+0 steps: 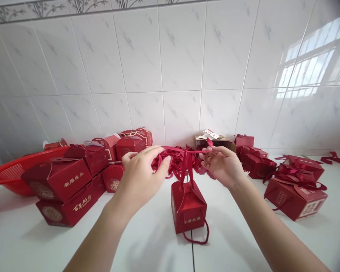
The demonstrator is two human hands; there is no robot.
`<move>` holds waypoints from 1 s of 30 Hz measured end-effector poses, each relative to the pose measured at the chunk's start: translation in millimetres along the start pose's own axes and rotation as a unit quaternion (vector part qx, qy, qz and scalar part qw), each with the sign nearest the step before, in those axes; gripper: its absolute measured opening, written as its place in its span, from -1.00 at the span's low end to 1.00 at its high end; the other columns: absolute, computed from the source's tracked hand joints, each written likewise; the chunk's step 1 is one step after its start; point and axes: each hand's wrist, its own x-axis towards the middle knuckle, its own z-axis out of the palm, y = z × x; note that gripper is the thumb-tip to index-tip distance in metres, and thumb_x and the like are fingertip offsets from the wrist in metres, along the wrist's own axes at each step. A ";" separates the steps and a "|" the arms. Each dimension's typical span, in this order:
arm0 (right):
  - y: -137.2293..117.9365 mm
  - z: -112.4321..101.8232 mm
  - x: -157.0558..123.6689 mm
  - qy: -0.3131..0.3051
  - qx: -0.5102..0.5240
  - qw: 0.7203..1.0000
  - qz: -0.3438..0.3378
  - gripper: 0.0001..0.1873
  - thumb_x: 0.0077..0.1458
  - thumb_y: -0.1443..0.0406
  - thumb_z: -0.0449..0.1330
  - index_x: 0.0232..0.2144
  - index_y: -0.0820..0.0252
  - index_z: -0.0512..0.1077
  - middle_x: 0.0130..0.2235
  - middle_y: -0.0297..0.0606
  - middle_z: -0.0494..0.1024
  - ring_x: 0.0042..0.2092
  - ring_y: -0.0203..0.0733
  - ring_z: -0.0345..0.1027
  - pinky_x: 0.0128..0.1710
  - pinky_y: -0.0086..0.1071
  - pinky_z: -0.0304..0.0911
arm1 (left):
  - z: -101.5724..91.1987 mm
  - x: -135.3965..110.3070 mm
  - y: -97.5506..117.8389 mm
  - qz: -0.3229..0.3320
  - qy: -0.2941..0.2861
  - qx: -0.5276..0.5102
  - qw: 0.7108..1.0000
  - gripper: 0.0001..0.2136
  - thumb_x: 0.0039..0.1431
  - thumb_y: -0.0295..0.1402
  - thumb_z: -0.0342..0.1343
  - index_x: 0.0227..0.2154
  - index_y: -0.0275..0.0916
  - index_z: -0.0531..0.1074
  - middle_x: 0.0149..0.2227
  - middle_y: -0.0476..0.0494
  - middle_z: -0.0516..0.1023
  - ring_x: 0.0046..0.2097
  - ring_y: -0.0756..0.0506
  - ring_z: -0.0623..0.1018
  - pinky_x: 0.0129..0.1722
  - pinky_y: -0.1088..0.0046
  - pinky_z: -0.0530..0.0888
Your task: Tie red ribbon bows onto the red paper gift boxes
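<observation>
Being held up by both hands, a red ribbon (185, 168) is stretched sideways in the air. One side is pinched in the fingertips of the right hand (222, 166); the other is held by the fingers of the left hand (143, 179), with its thumb apart. Just below, the ribbon is looped down to the top of a small red box (189, 209), which is set on the white desk (155, 245). Behind, loose ribbons (172, 163) are piled up. More red boxes (59, 179) are stacked at the left, near a red basket (15, 172). At the right, boxes with bows (296, 198) are seen.
</observation>
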 end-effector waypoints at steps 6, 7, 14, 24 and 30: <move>14.0 -83.2 -12.0 0.152 -0.079 0.985 0.021 -0.85 -0.13 0.30 0.07 -0.64 0.13 0.15 -0.63 -0.37 0.27 -0.56 -0.28 0.25 -0.53 -0.38 0.22 | -15.6 -58.5 -102.0 -0.240 -0.118 0.037 0.963 -0.60 0.11 -0.06 -0.03 -0.12 -0.18 0.49 -0.13 -0.18 0.60 -0.12 -0.31 0.53 0.12 0.03 0.19; 18.9 -95.0 -18.9 0.163 -0.089 0.982 0.025 -0.84 -0.12 0.29 0.07 -0.63 0.12 0.15 -0.63 -0.37 0.27 -0.56 -0.27 0.26 -0.51 -0.37 0.24 | -12.2 -69.8 -117.4 -0.279 -0.138 0.018 0.950 -0.59 0.11 -0.06 -0.02 -0.14 -0.19 0.50 -0.07 -0.21 0.57 -0.08 -0.34 0.52 0.12 0.01 0.19; 74.8 -92.8 -56.9 0.113 -0.152 0.979 0.077 -0.71 0.00 0.01 0.15 -0.31 0.03 0.32 -0.10 -0.20 0.51 -0.04 -0.06 0.41 -0.13 -0.18 0.31 | 53.3 -95.8 -109.0 -0.168 0.012 -0.176 0.970 -0.84 -0.04 -0.24 0.15 -0.44 -0.22 0.39 0.06 -0.33 0.35 0.26 -0.41 0.10 0.20 -0.10 0.00; 90.4 -58.0 -97.0 -0.013 -0.308 0.945 0.104 -0.60 0.03 -0.03 0.15 -0.17 0.06 0.42 0.01 -0.18 0.49 -0.08 -0.09 0.45 -0.11 -0.22 0.33 | 113.1 -89.8 -40.1 -0.145 -0.047 -0.356 0.922 -0.79 0.07 -0.24 0.10 -0.26 -0.19 0.28 -0.12 -0.16 0.34 -0.01 -0.13 0.39 0.00 0.29 0.35; 65.5 -71.7 -111.8 0.042 -0.445 0.894 -0.028 -0.52 -0.01 -0.10 0.13 -0.49 0.22 0.40 -0.31 -0.10 0.52 -0.21 0.00 0.43 -0.11 -0.13 0.26 | 91.8 -107.5 -39.5 -0.163 -0.119 -0.389 0.899 -0.72 0.05 -0.19 0.13 -0.23 -0.18 0.24 -0.20 -0.08 0.36 -0.18 -0.08 0.42 -0.10 0.34 0.36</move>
